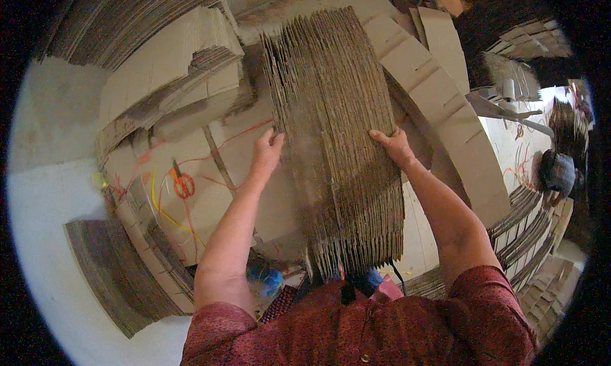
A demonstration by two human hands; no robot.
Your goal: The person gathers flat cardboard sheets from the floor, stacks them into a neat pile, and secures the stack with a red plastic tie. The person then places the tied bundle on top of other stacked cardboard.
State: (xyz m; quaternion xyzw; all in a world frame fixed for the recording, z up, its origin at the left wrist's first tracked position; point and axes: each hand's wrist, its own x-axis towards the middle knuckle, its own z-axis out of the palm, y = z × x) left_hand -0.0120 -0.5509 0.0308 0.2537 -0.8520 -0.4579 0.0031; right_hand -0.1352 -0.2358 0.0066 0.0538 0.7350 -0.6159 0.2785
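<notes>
A long bundle of cardboard sheets (337, 131), standing on edge and packed side by side, lies in front of me and stretches toward my body. My left hand (267, 151) is at its left side, fingers bent against the sheet edges. On the opposite side, my right hand (394, 146) grips the bundle, its thumb over the top edge and its other fingers mostly hidden. Under the bundle is a brown cardboard surface (248, 175). Orange-handled scissors (184, 185) lie on it, left of my left forearm, among red cords and a yellow strap (167, 214).
Stacked cardboard sheets (159, 67) rise at the far left. Another pile (121, 270) sits on the floor at the lower left. A slotted cardboard sheet (439, 105) curves along the right. Farther right, a person (559, 172) bends near more cardboard stacks (525, 232).
</notes>
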